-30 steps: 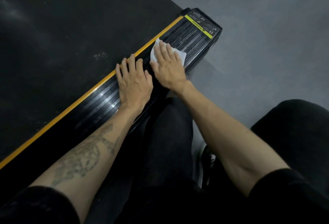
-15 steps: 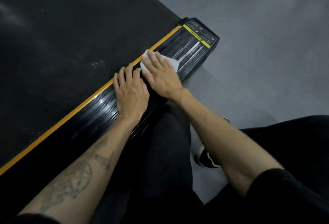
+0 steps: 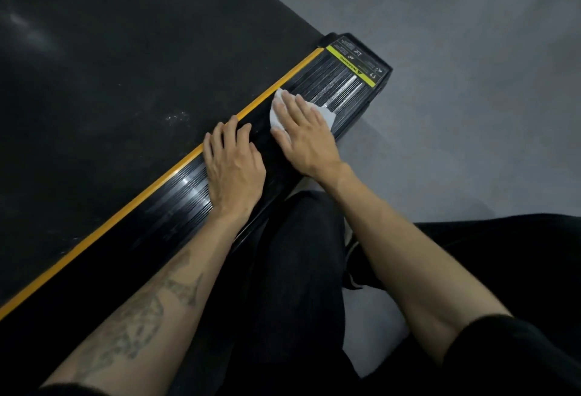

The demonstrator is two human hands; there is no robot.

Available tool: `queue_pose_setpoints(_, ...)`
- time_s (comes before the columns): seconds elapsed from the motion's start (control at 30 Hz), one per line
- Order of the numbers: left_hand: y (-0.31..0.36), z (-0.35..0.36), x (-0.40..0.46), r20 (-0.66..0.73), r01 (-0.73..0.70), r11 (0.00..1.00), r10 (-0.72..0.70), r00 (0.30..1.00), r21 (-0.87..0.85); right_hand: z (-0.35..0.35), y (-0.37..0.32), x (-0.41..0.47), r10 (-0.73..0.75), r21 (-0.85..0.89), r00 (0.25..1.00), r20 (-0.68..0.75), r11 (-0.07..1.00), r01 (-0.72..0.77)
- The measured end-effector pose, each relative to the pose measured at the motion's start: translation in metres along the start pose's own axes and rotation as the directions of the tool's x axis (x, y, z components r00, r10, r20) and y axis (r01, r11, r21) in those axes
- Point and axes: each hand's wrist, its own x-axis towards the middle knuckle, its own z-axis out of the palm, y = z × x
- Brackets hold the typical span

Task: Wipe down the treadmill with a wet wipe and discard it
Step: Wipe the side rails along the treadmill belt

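- Wet wipe [image 3: 276, 112]: white, lies flat on the ribbed black side rail [image 3: 333, 87] of the treadmill, near the rail's rear end. Mostly covered by your right hand; white edges show past the fingertips and at the little-finger side.
- Your right hand [image 3: 303, 138]: palm down on the wipe, fingers straight and slightly spread, pressing it onto the rail. No curl around it, no pinch.
- Your left hand [image 3: 234, 166]: flat on the same rail just beside the right hand, closer to you. Fingers straight, close together, tips reaching the yellow stripe [image 3: 157, 186]. Holds nothing.
- The two hands sit side by side; can't tell whether the thumbs touch.
- Rail: glossy grooves with bright reflections beyond the wipe and beside your left hand. Yellow stripe runs along its inner edge, against the belt.
- Warning label [image 3: 350, 64]: yellow-green band across the rail's end cap, beyond the wipe, clear of it. Small print next to it is too small to read.
- Running belt [image 3: 110, 65]: matte black, left of the stripe, a few pale specks on it near your left fingertips.
- Grey floor [image 3: 471, 81] to the right of the treadmill.
- Your legs in black trousers [image 3: 298, 270] sit between your forearms; the left forearm carries a tattoo [image 3: 141, 317].
- A dark shoe [image 3: 358, 257] shows partly under your right forearm.
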Motion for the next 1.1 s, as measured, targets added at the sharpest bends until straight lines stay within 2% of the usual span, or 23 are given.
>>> queue_pose_setpoints(0.07,0.0,0.0,0.0,0.003,0.0,1.0,0.0,1.0,0.004,0.005,-0.012,-0.003,0.149,0.044,0.987,-0.056,0.988,-0.146)
queue_pose_setpoints(0.13,0.0,0.0,0.0,0.008,-0.001,1.0,0.001,1.0,0.001,0.009,-0.035,-0.007,0.21,0.061,0.976,-0.056,0.976,-0.207)
queue_pose_setpoints(0.2,-0.001,0.0,0.0,0.009,-0.005,1.0,0.005,1.0,0.001,0.011,-0.044,-0.01,0.092,0.049,0.996,-0.01,0.995,-0.091)
queue_pose_setpoints(0.3,-0.003,-0.001,0.0,0.016,-0.013,1.0,0.013,1.0,0.006,-0.002,-0.016,0.002,-0.078,0.024,0.996,0.053,0.997,0.077)
queue_pose_setpoints(0.37,-0.004,0.0,-0.001,0.021,-0.021,1.0,0.02,1.0,0.008,-0.005,-0.003,0.006,-0.01,0.012,0.999,0.035,1.0,0.01)
queue_pose_setpoints(0.47,-0.004,0.001,0.0,0.025,-0.017,1.0,0.017,1.0,0.001,-0.001,-0.028,0.002,0.15,0.057,0.989,-0.003,0.987,-0.15)
queue_pose_setpoints(0.53,-0.004,0.001,-0.001,0.029,-0.009,1.0,0.009,1.0,-0.011,0.006,-0.042,-0.002,0.097,0.059,0.995,-0.011,0.994,-0.096)
queue_pose_setpoints(0.63,-0.004,0.0,-0.001,0.026,-0.008,1.0,0.008,1.0,-0.026,-0.001,-0.017,0.011,-0.059,0.038,0.998,0.032,0.998,0.057)
queue_pose_setpoints(0.67,-0.004,0.0,-0.001,0.026,-0.008,1.0,0.009,1.0,-0.029,-0.006,-0.004,0.017,-0.056,0.037,0.998,0.035,0.998,0.055)
queue_pose_setpoints(0.73,-0.004,0.0,-0.001,0.025,-0.008,0.999,0.009,1.0,-0.034,-0.011,0.013,0.028,0.052,0.08,0.998,0.019,0.995,-0.053)
queue_pose_setpoints(0.8,-0.005,0.001,-0.001,0.025,-0.007,0.999,0.008,1.0,-0.038,-0.007,0.003,0.024,0.172,0.081,0.985,-0.028,0.982,-0.169)
queue_pose_setpoints(0.83,-0.005,0.002,-0.001,0.02,0.0,0.999,0.001,1.0,-0.045,-0.002,-0.011,0.017,0.182,0.067,0.982,-0.052,0.982,-0.178)
queue_pose_setpoints(0.9,-0.004,0.003,0.0,0.005,0.02,0.997,-0.02,1.0,-0.068,0.006,-0.033,0.001,0.069,0.056,0.997,-0.034,0.996,-0.067)
queue_pose_setpoints(1.0,-0.003,0.004,0.001,-0.013,0.04,0.993,-0.041,0.999,-0.109,0.004,-0.023,0.003,-0.088,0.036,0.996,0.034,0.996,0.087)
queue_pose_setpoints(1.1,-0.004,0.004,0.0,-0.027,0.039,0.991,-0.042,0.999,-0.131,-0.007,0.001,0.028,0.04,0.056,0.999,0.017,0.998,-0.041)
